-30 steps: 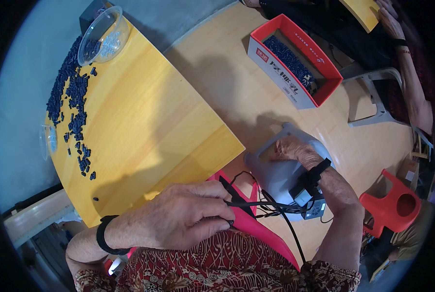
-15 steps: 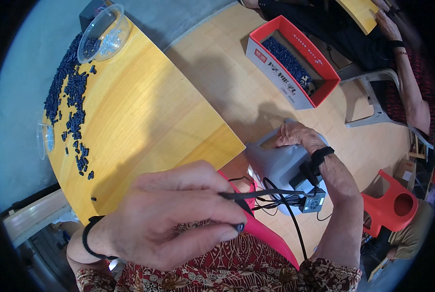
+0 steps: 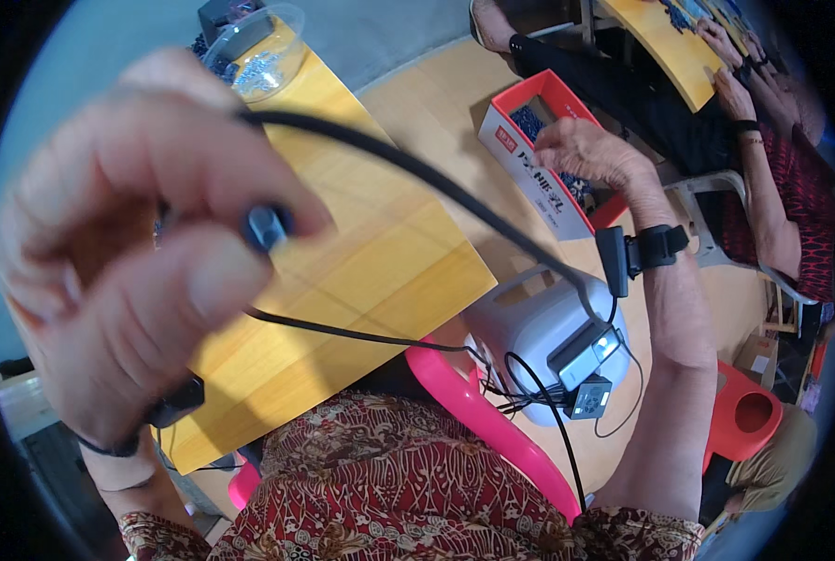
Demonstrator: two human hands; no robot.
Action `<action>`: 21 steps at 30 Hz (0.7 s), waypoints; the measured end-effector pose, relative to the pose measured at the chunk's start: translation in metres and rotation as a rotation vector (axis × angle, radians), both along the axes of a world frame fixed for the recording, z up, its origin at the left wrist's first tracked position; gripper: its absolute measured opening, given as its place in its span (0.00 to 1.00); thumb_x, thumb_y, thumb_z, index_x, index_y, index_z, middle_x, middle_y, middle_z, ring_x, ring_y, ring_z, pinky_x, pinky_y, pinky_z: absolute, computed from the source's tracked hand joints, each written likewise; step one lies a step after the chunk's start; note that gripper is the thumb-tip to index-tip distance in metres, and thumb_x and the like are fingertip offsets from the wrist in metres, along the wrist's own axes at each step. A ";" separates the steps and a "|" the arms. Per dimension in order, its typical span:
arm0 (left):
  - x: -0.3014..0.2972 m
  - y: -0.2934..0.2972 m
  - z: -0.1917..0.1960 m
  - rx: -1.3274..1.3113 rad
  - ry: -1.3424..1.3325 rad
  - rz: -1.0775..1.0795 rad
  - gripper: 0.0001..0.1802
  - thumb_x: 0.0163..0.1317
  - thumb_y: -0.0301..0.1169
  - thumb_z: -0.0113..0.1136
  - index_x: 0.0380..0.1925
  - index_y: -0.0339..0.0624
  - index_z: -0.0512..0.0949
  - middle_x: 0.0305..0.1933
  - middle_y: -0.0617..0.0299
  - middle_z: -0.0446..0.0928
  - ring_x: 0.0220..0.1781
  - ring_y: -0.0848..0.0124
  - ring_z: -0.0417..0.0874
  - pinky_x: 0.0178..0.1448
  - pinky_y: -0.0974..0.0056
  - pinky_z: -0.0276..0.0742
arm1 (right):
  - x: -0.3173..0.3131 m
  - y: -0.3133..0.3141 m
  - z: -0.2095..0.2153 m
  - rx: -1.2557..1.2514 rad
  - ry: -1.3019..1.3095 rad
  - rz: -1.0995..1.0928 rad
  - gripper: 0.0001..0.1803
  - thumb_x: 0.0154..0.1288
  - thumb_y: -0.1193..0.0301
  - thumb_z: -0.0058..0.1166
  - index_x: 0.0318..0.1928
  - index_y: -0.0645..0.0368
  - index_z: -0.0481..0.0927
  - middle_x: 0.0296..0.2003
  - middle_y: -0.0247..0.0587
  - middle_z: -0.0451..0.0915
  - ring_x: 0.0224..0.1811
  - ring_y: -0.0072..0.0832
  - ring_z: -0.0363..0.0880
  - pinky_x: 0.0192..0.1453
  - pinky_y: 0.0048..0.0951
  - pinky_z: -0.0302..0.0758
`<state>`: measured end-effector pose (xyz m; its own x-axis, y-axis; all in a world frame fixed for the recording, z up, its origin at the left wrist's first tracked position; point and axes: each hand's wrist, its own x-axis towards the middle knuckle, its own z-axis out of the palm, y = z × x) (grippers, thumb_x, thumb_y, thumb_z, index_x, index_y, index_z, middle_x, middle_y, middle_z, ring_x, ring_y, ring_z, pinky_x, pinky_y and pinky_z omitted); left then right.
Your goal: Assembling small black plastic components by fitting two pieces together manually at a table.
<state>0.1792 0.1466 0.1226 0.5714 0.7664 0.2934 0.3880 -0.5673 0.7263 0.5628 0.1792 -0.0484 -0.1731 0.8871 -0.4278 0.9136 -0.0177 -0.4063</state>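
Close to the camera, my left hand (image 3: 146, 252) pinches a small dark cylindrical piece with a shiny end (image 3: 266, 227) between thumb and forefinger. This hand covers most of the table's left side; a few dark pieces (image 3: 219, 65) show past it. My right hand (image 3: 585, 154) reaches over the near side of a red and white cardboard box (image 3: 539, 192) on the right, which holds many small dark pieces (image 3: 528, 122). Its fingers are bent together, and whatever is between them is hidden. Both wrists wear black bands.
A yellow wooden table (image 3: 408, 252) bears a clear plastic tub (image 3: 258, 70) with small shiny bits. Black cables (image 3: 417, 173) run across the view to small devices (image 3: 585, 360) on a grey stool (image 3: 539, 313). Another person (image 3: 782, 196) sits at a second table. A red stool (image 3: 744, 411) stands right.
My right hand has gone from the grey stool up to the cardboard box. My left hand has risen toward the camera and left, still pinching the small piece. The view has shifted somewhat.
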 end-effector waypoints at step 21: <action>-0.114 -0.136 -0.051 -0.814 0.159 -0.276 0.08 0.59 0.30 0.68 0.38 0.41 0.85 0.48 0.52 0.80 0.53 0.56 0.81 0.54 0.60 0.76 | -0.163 0.043 0.169 0.701 1.065 -0.097 0.13 0.66 0.64 0.58 0.40 0.61 0.85 0.28 0.32 0.82 0.31 0.14 0.74 0.37 0.16 0.70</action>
<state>0.0657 0.0103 0.0713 0.7548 0.5316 -0.3842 0.4446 0.0159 0.8956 0.3994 0.2225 0.1203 -0.0621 0.8938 0.4441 0.1393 0.4483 -0.8829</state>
